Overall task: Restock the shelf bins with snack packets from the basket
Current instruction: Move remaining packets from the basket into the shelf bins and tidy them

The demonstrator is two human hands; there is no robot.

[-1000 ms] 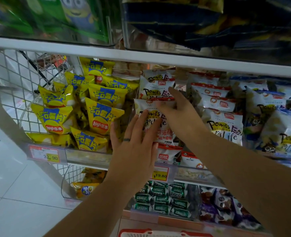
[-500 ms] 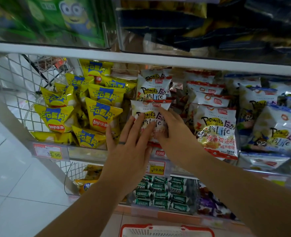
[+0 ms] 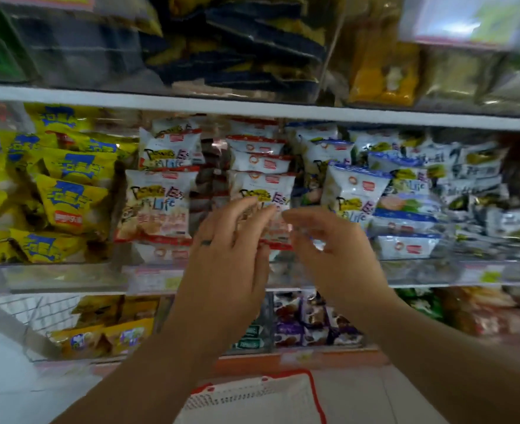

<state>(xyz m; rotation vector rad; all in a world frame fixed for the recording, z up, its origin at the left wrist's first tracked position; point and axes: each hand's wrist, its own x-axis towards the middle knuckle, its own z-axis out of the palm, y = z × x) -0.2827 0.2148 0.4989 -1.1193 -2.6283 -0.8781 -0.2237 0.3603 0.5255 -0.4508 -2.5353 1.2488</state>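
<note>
**Packet seated, hands moving one column right**

At the left end of the shelf (image 3: 69,278) the yellow packets (image 3: 69,200) sit heaped in their bin. Just beside them stands the red-trimmed packet (image 3: 156,203) I was pressing with both hands a second ago. It is in the bin now, upright at the front of its column, with its long axis vertical, the top seam up and the printed face towards me. My hands have come off it, so I judge that one is stocked.

My left hand (image 3: 228,261) has shifted right. Its fingers are straight and close together, raised in front of the neighbour packet (image 3: 261,185), which also stands upright facing out. With this blur I cannot tell if the tips touch it. My right hand (image 3: 332,252) is near the left one but apart from it, with fingers loosely curled and a little spread, holding nothing I can see. The blue-trimmed packets (image 3: 353,191) fill the next bin along.

The basket (image 3: 315,390) waits below, under the shelf's front edge. I would guess my next reach goes there.
</note>
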